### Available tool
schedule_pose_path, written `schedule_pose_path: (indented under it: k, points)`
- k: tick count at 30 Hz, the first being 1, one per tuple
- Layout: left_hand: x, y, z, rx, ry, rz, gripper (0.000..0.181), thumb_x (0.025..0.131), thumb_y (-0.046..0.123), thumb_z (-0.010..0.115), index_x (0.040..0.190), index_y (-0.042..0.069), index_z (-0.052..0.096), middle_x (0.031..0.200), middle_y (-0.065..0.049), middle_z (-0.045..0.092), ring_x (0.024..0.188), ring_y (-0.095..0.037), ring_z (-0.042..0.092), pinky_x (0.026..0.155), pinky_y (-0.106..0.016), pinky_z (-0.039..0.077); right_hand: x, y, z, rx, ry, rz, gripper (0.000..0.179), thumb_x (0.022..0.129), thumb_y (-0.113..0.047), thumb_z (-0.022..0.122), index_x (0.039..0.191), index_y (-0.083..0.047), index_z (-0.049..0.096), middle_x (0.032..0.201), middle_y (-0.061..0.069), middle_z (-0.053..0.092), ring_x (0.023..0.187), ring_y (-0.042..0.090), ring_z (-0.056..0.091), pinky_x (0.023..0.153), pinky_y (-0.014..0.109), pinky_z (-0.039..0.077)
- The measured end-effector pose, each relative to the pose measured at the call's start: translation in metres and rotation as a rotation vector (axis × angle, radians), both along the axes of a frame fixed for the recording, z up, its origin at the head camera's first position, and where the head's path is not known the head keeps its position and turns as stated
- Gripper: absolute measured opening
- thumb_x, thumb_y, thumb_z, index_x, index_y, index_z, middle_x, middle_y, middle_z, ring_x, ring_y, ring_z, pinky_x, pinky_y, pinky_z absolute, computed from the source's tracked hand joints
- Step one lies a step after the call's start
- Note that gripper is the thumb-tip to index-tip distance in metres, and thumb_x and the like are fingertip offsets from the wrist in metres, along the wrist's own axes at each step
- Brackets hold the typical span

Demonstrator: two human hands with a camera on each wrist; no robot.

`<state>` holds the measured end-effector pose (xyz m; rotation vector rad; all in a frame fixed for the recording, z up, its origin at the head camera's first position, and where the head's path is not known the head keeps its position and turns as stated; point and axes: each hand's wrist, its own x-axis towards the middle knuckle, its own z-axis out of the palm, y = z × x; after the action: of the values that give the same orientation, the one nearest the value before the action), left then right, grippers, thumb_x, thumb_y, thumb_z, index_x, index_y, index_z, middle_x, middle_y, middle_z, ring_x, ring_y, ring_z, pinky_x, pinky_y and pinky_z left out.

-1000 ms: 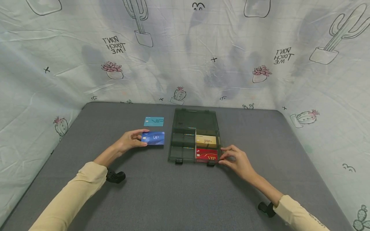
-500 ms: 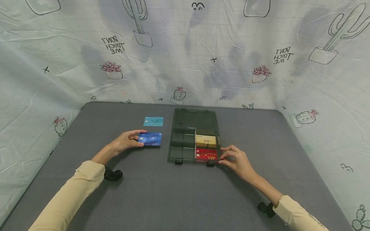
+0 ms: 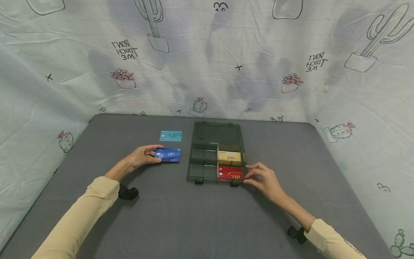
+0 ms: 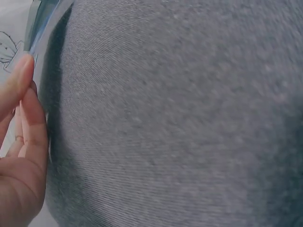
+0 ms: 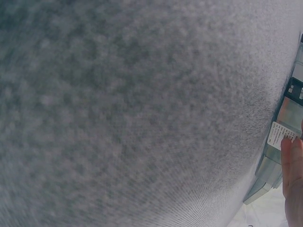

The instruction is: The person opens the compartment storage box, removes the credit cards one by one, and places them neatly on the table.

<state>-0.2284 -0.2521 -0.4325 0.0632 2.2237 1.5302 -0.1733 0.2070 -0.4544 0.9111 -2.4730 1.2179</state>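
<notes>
My left hand [image 3: 141, 158] pinches a blue VIP card [image 3: 168, 154] by its left end, a little left of a dark see-through plastic box [image 3: 203, 172]. Box and card are apart. My right hand [image 3: 263, 179] touches the box's right side near its front corner with fingertips and thumb. In the right wrist view the fingers [image 5: 294, 158] lie against the box wall beside a white label [image 5: 280, 135]. A gold card [image 3: 229, 156] and a red VIP card [image 3: 230, 172] lie in the box's right compartments; its left compartments hold no card. The left wrist view shows only the held card's edge.
A light-blue VIP card [image 3: 170, 136] lies on the grey cloth-covered table [image 3: 207, 223], behind the held card. The box's lid [image 3: 217, 133] is folded back flat toward the rear. Behind the table hangs a cactus-print curtain [image 3: 207, 72].
My left hand has drawn the blue card slightly leftward, away from the box, then kept it nearly in place. My right hand stays at the box's side.
</notes>
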Motion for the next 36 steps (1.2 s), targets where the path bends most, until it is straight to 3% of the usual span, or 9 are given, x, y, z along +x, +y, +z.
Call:
schedule_pose_path:
  k: [11, 17, 28, 36]
  points:
    - [-0.006, 0.003, -0.001, 0.006, -0.02, 0.027, 0.065, 0.087, 0.006, 0.07, 0.144, 0.001, 0.04, 0.114, -0.02, 0.063, 0.092, -0.014, 0.059, 0.078, -0.025, 0.05, -0.001, -0.001, -0.001, -0.01, -0.002, 0.011, 0.019, 0.069, 0.004, 0.081, 0.077, -0.009, 0.07, 0.098, 0.015, 0.062, 0.095, 0.034, 0.063, 0.065, 0.038, 0.057]
    - [-0.009, 0.008, 0.001, -0.015, -0.033, 0.047, 0.063, 0.088, 0.006, 0.07, 0.143, 0.0, 0.041, 0.123, -0.026, 0.059, 0.094, -0.013, 0.058, 0.078, -0.025, 0.051, 0.0, 0.0, -0.002, -0.016, -0.004, 0.012, 0.019, 0.069, 0.005, 0.08, 0.077, -0.009, 0.07, 0.098, 0.015, 0.062, 0.097, 0.035, 0.063, 0.065, 0.038, 0.057]
    - [-0.011, 0.013, 0.003, -0.062, -0.011, 0.033, 0.064, 0.088, 0.007, 0.07, 0.144, 0.0, 0.04, 0.126, -0.03, 0.055, 0.098, -0.016, 0.057, 0.079, -0.026, 0.05, 0.0, 0.0, -0.001, 0.0, 0.016, -0.003, 0.017, 0.069, 0.003, 0.081, 0.077, -0.008, 0.07, 0.096, 0.013, 0.063, 0.101, 0.034, 0.062, 0.065, 0.037, 0.057]
    - [-0.012, 0.014, 0.006, -0.127, 0.038, -0.004, 0.063, 0.088, 0.009, 0.07, 0.143, -0.002, 0.04, 0.125, -0.032, 0.054, 0.107, -0.027, 0.055, 0.082, -0.028, 0.048, 0.001, 0.0, -0.001, 0.008, 0.026, -0.006, 0.018, 0.069, 0.002, 0.081, 0.077, -0.009, 0.07, 0.096, 0.013, 0.063, 0.1, 0.033, 0.063, 0.065, 0.037, 0.057]
